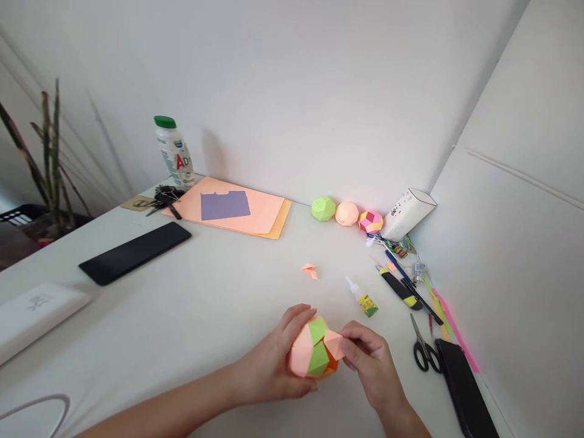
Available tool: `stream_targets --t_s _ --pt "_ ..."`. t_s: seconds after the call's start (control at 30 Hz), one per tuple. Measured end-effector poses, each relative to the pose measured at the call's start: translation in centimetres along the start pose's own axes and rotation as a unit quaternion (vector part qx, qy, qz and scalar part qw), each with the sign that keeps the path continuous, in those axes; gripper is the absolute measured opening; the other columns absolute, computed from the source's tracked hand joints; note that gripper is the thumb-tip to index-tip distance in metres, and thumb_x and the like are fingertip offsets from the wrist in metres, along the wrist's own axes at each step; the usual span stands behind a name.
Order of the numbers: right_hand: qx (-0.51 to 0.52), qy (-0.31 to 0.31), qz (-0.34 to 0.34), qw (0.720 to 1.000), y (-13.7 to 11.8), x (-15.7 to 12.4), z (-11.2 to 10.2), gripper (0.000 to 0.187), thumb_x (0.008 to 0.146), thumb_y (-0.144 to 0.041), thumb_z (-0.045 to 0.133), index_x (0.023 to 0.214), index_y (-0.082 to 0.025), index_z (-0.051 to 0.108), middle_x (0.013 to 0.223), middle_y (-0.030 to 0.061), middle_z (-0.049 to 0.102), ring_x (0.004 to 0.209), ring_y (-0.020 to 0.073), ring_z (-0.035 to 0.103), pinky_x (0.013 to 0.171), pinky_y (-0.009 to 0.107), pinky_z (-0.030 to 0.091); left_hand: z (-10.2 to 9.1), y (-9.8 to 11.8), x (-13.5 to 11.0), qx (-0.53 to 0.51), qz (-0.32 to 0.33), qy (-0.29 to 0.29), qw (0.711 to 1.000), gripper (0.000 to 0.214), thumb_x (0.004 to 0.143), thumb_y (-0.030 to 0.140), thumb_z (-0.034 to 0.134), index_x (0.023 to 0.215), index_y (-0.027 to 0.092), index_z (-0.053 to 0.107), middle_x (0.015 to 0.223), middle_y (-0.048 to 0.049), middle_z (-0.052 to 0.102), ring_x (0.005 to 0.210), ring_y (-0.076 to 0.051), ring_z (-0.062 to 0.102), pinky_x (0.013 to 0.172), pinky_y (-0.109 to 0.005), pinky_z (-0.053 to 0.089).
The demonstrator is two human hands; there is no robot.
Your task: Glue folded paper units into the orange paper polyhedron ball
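Note:
My left hand (269,362) wraps around a paper ball (306,354) made of peach and green folded pieces, low on the white table (196,304). My right hand (371,362) pinches a peach flap on the ball's right side. A small folded peach paper piece (310,270) lies on the table just beyond the ball. A small glue bottle (362,298) lies to the right of it.
Three finished paper balls, green (323,208), peach (347,213) and pink-yellow (370,221), sit by the wall beside a white box (407,213). Scissors (424,350), a cutter (399,288), pens and a dark phone (465,389) lie right. Paper sheets (237,210), a bottle (174,152), keys and a black phone (134,252) lie left.

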State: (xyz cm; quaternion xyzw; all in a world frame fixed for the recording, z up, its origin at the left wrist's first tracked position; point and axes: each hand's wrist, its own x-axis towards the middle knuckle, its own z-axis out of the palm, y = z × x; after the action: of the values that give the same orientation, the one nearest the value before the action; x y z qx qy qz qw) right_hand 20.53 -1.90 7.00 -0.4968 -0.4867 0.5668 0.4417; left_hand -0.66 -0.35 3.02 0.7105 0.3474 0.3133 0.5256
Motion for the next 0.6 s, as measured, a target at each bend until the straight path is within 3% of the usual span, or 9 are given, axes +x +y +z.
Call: stream_targets --t_s 0.6 --pt "0.021 -0.005 0.040 0.999 0.32 -0.08 0.16 0.021 0.078 -0.037 0.073 0.072 -0.018 0.067 0.063 -0.0045 0.044 0.053 0.0069 0.031 0.049 0.024 0.022 0.07 -0.09 0.30 -0.014 0.023 -0.002 1.000 0.100 0.059 0.022 0.078 0.143 0.023 0.023 0.144 -0.0143 0.026 0.133 -0.035 0.033 0.108 -0.047 0.038"
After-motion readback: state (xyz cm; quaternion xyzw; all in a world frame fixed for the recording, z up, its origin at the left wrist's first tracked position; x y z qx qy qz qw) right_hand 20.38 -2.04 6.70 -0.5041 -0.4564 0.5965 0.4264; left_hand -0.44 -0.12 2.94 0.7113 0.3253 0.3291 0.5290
